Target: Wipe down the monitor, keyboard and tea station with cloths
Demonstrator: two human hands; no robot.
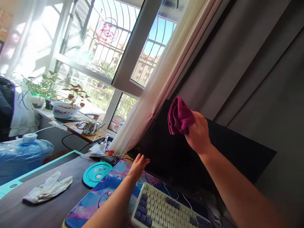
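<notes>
My right hand (199, 133) is closed on a folded dark magenta cloth (180, 115). The cloth is over the upper part of a wide black monitor (163, 148); whether it presses on the screen I cannot tell. By the monitor's lower left corner, my left hand (139, 165) has its fingers stretched out and holds nothing I can see. Below the screen stands a white and purple keyboard (166, 205) on a blue and pink desk mat (95, 202).
A white glove or cloth (48, 188) and a round turquoise lid (95, 174) lie on the desk at left. Beyond are a kettle (92, 128) on a wooden tray, a blue water jug (26, 155) and potted plants (65, 109). Curtains (213, 63) hang behind the monitor.
</notes>
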